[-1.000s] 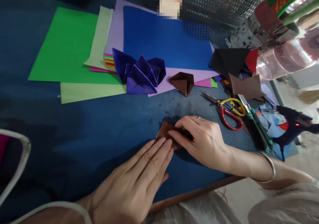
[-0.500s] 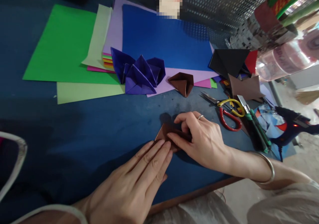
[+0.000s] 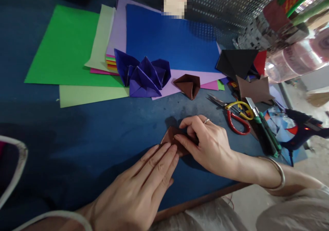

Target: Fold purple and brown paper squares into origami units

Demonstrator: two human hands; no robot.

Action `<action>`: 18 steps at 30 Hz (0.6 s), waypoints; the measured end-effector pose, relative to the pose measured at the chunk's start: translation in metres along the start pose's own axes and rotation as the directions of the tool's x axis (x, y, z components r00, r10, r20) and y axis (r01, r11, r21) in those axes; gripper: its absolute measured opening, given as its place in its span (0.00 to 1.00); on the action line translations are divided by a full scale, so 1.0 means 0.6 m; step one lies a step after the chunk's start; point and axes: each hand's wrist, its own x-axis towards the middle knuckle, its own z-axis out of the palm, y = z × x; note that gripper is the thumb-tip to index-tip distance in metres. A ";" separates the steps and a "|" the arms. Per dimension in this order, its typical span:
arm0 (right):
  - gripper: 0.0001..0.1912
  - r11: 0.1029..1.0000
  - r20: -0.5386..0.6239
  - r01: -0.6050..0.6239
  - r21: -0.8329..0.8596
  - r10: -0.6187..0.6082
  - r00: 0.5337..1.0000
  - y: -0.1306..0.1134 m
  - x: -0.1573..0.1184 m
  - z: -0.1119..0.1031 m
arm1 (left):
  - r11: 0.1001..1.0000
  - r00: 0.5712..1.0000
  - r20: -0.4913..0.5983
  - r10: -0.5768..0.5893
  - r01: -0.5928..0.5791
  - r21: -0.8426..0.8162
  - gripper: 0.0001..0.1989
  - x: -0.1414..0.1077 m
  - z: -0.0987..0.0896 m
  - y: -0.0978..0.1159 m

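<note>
A piece of brown paper [image 3: 168, 135] lies folded on the blue tabletop [image 3: 84, 128], partly covered by both hands. My left hand [image 3: 144, 179] lies flat, its fingers stretched out and their tips pressing on the paper's near left part. With bent fingers, my right hand [image 3: 208, 142] grips the paper's right side, thumb on top. Beyond the hands sits a folded brown paper piece [image 3: 189, 84]. Several folded purple pieces [image 3: 145, 75] stand to the left of it.
Green paper [image 3: 66, 49] and blue paper [image 3: 167, 36] lie at the back. Scissors [image 3: 238, 120], a green-handled cutter [image 3: 262, 121], a glue gun [image 3: 300, 126] and a clear bottle [image 3: 290, 60] are at the right. A white cable [image 3: 22, 155] curves at the left edge.
My right thumb has shifted slightly to the right on the brown paper. My left hand has hardly moved.
</note>
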 end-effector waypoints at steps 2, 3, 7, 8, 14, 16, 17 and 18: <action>0.07 1.000 -0.007 -0.001 0.004 0.001 1.000 0.000 0.000 0.001 | 1.000 1.000 0.001 -0.003 0.003 -0.002 0.18 0.001 0.000 0.001; 0.07 1.000 -0.010 0.001 0.006 -0.001 1.000 0.000 0.000 0.001 | 1.000 1.000 0.001 -0.005 0.005 -0.004 0.18 0.002 0.000 0.001; 0.08 1.000 -0.020 0.011 0.010 -0.011 1.000 0.001 -0.001 0.003 | 1.000 1.000 0.009 -0.012 0.012 0.001 0.18 0.003 0.000 0.001; 0.08 1.000 -0.024 0.013 0.009 -0.012 1.000 0.001 -0.001 0.003 | 1.000 1.000 0.017 -0.013 0.013 0.003 0.18 0.003 0.000 0.001; 0.08 1.000 -0.026 0.023 -0.008 -0.023 0.999 0.001 -0.002 0.003 | 1.000 1.000 0.023 -0.009 0.009 0.011 0.18 0.002 0.003 0.001; 0.08 0.999 -0.025 0.047 -0.013 -0.047 0.999 0.000 -0.001 0.002 | 1.000 1.000 0.014 -0.002 0.002 0.014 0.18 0.003 0.004 0.001; 0.07 0.998 -0.019 0.064 -0.018 -0.065 0.998 -0.001 0.000 0.002 | 1.000 1.000 0.014 0.003 -0.003 0.014 0.18 0.003 0.004 0.001; 0.07 0.996 -0.013 0.083 -0.025 -0.083 0.996 -0.001 0.001 0.002 | 1.000 1.000 0.023 0.008 -0.009 0.010 0.18 0.003 0.004 0.000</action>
